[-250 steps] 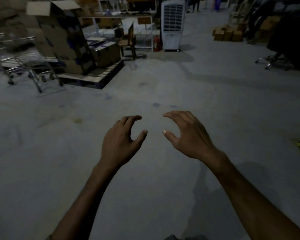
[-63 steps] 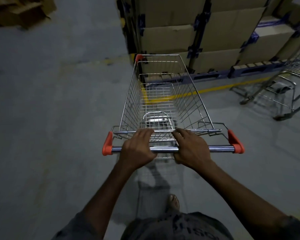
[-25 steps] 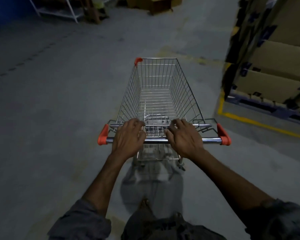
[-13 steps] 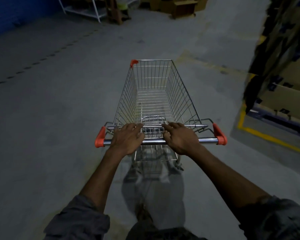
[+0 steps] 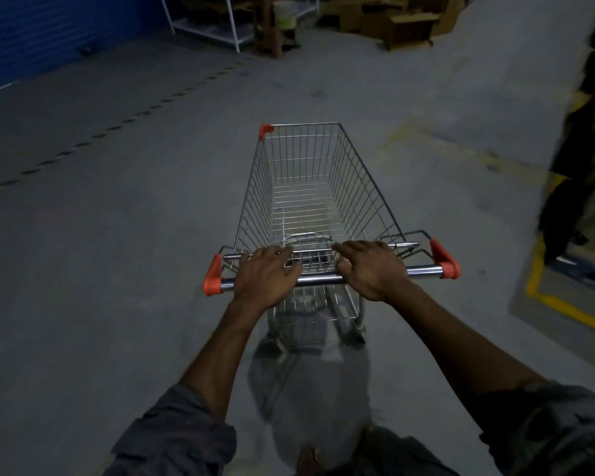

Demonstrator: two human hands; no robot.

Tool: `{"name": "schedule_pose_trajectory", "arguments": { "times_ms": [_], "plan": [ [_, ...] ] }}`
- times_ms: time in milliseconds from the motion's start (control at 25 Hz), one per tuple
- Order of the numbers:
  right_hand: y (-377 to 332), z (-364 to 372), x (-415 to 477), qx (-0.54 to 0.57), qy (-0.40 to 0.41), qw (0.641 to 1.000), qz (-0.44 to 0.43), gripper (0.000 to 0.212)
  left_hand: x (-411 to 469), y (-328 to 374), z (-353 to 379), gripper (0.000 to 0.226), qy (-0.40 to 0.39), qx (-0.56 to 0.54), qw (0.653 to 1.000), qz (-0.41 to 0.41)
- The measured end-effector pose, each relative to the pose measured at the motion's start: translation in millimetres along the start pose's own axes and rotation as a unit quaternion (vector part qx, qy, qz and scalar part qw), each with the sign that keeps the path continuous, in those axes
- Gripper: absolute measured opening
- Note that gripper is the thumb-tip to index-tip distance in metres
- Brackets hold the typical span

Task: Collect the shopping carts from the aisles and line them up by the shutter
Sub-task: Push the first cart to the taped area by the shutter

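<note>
An empty wire shopping cart (image 5: 310, 201) with orange corner caps stands straight ahead of me on the concrete floor. Its chrome handle bar (image 5: 318, 279) runs between two orange end caps. My left hand (image 5: 267, 276) grips the left half of the bar, its fingers draped over toward the basket's rear wire. On the right half, my right hand (image 5: 371, 269) grips the bar the same way. A blue shutter (image 5: 49, 36) fills the far left.
A white metal rack (image 5: 220, 29) and a wooden stand (image 5: 272, 32) are at the far end. Cardboard boxes (image 5: 409, 22) lie at the back right. Blurred stacked boxes (image 5: 584, 149) sit on the right inside a yellow floor line (image 5: 564, 310). Open concrete lies ahead and left.
Ten seconds ago both hands were empty; since then they took hold of a cart. The cart has turned away from the box stack and rolled toward the blue shutter side.
</note>
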State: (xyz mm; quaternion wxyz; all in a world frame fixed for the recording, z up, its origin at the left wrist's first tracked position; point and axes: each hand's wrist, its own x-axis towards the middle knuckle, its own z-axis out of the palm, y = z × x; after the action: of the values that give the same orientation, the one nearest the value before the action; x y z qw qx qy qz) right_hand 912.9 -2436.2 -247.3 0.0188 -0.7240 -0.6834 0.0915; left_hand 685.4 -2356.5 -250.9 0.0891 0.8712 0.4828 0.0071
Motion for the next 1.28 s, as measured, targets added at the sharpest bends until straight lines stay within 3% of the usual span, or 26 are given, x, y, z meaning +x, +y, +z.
{"name": "schedule_pose_trajectory", "arguments": {
  "times_ms": [240,360,600,680,1080,1280],
  "plan": [
    [-6,-18,112,0.028,-0.054,0.997,-0.036,0.079,73,-53,-8,0.075,0.034,-0.006,0.999,-0.035],
    [-10,-26,173,0.031,-0.069,0.992,-0.103,0.09,114,-87,-15,0.08,0.058,-0.033,0.997,-0.043],
    [-23,-38,306,-0.023,-0.08,0.979,-0.189,0.114,193,-157,-37,0.073,0.02,-0.082,0.996,-0.04],
    [-31,-40,347,-0.044,-0.086,0.975,-0.201,0.121,215,-176,-48,0.082,0.024,-0.1,0.994,-0.041],
    [-80,-38,526,-0.035,-0.105,0.969,-0.221,0.085,315,-286,-76,0.085,0.058,-0.125,0.989,-0.063],
    [-120,-55,589,-0.006,-0.103,0.966,-0.238,0.104,357,-348,-92,0.065,0.034,-0.114,0.991,-0.064]
  ]
}}
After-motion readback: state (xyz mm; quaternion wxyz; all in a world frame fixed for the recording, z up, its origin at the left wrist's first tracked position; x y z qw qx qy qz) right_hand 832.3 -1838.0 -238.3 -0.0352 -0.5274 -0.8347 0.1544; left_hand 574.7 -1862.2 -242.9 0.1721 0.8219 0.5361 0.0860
